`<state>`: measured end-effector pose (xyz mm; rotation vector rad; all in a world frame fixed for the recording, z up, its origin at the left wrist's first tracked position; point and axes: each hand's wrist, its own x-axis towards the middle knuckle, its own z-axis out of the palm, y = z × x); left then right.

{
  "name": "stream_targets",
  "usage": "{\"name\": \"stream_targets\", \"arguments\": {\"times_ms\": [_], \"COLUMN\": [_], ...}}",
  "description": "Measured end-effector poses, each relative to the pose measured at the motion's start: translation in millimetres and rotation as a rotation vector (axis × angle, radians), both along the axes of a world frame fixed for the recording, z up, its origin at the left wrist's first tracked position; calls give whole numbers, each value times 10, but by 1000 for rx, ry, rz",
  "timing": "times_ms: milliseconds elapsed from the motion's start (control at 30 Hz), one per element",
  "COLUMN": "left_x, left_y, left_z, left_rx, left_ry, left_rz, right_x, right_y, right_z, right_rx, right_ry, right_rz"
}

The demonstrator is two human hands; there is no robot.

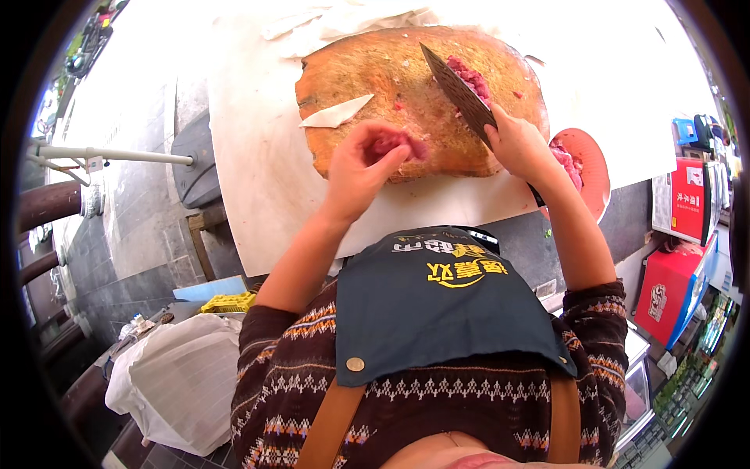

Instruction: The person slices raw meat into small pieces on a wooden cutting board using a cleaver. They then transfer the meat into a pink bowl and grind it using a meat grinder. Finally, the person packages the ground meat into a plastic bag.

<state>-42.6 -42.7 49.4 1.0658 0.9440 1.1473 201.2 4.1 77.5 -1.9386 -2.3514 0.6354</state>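
Note:
My left hand curls around a small lump of raw meat above the near edge of a worn wooden chopping block. Gripped in my right hand is a large knife, its dark, broad blade slanting away to the upper left. Beyond the blade, chopped red meat lies in a small heap on the block. A pale, pointed flat piece rests at the block's left side; its material is unclear. More raw meat sits in a pinkish-red dish, partly hidden by my right forearm.
The block stands on a white-covered table, with crumpled white cloth behind it. A pole in a dark base is at the left. Lower left are a yellow basket and a white-covered object; red-sided cabinets stand at right.

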Motion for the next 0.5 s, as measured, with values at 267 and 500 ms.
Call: {"name": "stream_targets", "arguments": {"times_ms": [267, 500], "left_x": [119, 251], "left_y": [117, 161], "left_z": [-202, -304], "left_rx": [550, 692], "left_ry": [934, 964], "left_rz": [170, 98], "right_x": [-79, -358], "right_y": [-222, -416], "right_z": [180, 210], "right_rx": [84, -54], "right_ry": [46, -18], "right_rz": [15, 198]}}
